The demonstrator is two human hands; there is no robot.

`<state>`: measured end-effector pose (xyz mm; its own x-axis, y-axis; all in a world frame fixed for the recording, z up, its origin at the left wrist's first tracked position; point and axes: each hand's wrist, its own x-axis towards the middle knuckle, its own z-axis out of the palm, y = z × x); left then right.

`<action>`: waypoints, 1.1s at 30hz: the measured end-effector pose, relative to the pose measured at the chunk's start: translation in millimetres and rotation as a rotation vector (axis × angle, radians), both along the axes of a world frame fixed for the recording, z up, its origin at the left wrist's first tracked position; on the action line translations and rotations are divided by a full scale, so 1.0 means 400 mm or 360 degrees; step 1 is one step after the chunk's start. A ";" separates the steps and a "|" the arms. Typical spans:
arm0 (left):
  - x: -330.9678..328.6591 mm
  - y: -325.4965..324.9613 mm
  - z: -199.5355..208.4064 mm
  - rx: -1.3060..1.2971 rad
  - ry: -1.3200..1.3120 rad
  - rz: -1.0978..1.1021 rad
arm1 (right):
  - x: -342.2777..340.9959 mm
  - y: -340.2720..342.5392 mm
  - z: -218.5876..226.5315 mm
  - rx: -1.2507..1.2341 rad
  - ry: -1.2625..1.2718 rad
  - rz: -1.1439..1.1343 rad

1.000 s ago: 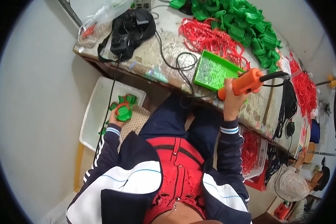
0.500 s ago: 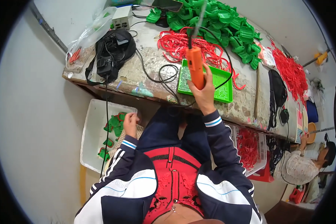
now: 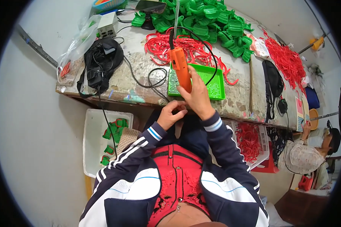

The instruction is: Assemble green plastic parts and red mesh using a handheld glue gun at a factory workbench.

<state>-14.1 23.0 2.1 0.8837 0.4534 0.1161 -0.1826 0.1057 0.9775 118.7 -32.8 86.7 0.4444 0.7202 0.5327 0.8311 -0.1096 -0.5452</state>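
Note:
My right hand (image 3: 198, 95) is closed round the lower body of an orange electric screwdriver (image 3: 180, 68), which hangs from a coiled spring and has a black cord at its top. Behind it lies a bright green tray (image 3: 219, 90) with a gridded bottom; small silvery screws (image 3: 173, 81) fill its left side. My left hand (image 3: 171, 114) is just in front of the table edge, beside the right wrist, with its fingers curled together; what they hold, if anything, is too small to make out. The screwdriver's lower tip is hidden by my right hand.
Green plastic parts (image 3: 212, 22) are heaped behind red straps (image 3: 165, 47) on the worn table (image 3: 140, 81). A black bag (image 3: 102, 58) lies left. Below, a white bin (image 3: 91, 147) holds green-and-red pieces; a white basket (image 3: 264, 145) holds red straps. Another person (image 3: 305, 155) sits far right.
My left hand has moved from above the white bin, right and up to beside my right hand. The right hand still grips the screwdriver. The whole view has shifted slightly.

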 end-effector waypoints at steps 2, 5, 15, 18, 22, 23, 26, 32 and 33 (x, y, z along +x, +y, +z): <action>0.006 -0.001 0.013 0.0168 -0.0024 0.0047 | -0.018 -0.052 0.065 -0.0134 -0.0084 0.0045; -0.019 0.005 0.023 0.0377 0.0025 0.0095 | 0.014 -0.097 0.208 -0.0207 0.0292 0.0224; -0.006 -0.003 0.046 0.0059 0.0191 -0.0100 | 0.659 0.225 -0.036 -0.0277 0.0163 -0.0541; -0.012 -0.002 0.057 -0.0152 0.0208 -0.0114 | 0.677 0.303 -0.090 -0.0359 -0.0085 -0.0677; -0.011 0.007 0.052 -0.0205 0.0173 -0.0102 | 0.695 0.323 -0.116 -0.0377 -0.0161 -0.0670; -0.011 0.009 0.051 -0.0196 0.0194 -0.0098 | 0.676 0.315 -0.112 -0.0349 -0.0145 -0.0719; -0.009 0.008 0.046 -0.0224 0.0182 -0.0098 | 0.629 0.250 -0.075 -0.0366 -0.0262 -0.0593; -0.014 0.001 0.070 -0.0182 0.0146 -0.0124 | 0.498 -0.013 0.010 0.0074 0.0148 -0.0624; -0.018 -0.004 0.095 -0.0204 0.0105 -0.0200 | 0.451 -0.059 0.036 0.0176 0.0280 -0.0602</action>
